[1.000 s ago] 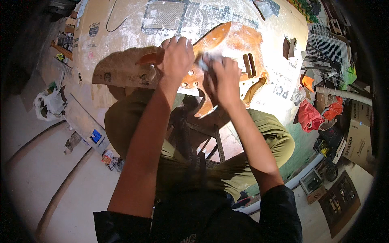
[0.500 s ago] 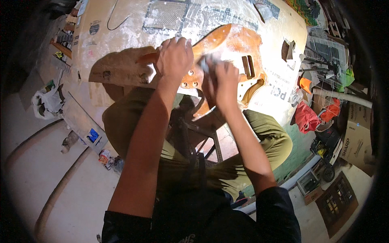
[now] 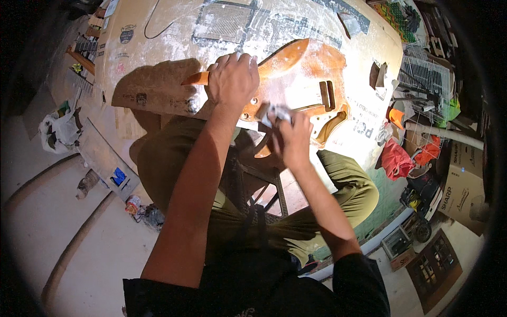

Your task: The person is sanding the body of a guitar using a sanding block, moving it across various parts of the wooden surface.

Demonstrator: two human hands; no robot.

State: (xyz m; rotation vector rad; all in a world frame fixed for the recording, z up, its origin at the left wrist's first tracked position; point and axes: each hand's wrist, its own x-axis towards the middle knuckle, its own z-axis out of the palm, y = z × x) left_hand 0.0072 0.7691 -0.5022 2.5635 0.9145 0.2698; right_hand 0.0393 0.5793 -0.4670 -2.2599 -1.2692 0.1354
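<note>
An orange-brown wooden guitar body [image 3: 311,66] lies flat, with whitish dust over its face. It has two dark slots, several holes at the neck end and a cut-out at its near right. My left hand [image 3: 232,82] is closed over its left part, knuckles up; a pointed horn [image 3: 194,78] sticks out beyond the hand. My right hand [image 3: 294,138] grips a small grey-white piece of folded sandpaper [image 3: 275,113], blurred by motion. It is against the body's near edge, close to the holes. The fingertips beneath both hands are partly hidden.
Dusty cardboard [image 3: 174,45] covers the work surface under the body. A dark curved scrap [image 3: 348,24] lies at the far right. Below are my knees and a dark metal frame [image 3: 274,193]. Red cloth [image 3: 396,158], a wire rack [image 3: 425,79] and boxes [image 3: 465,185] stand rightward.
My right hand has moved the sandpaper toward me and slightly right, from the body's middle to its near edge. My left hand keeps its hold; the whole view has shifted a little.
</note>
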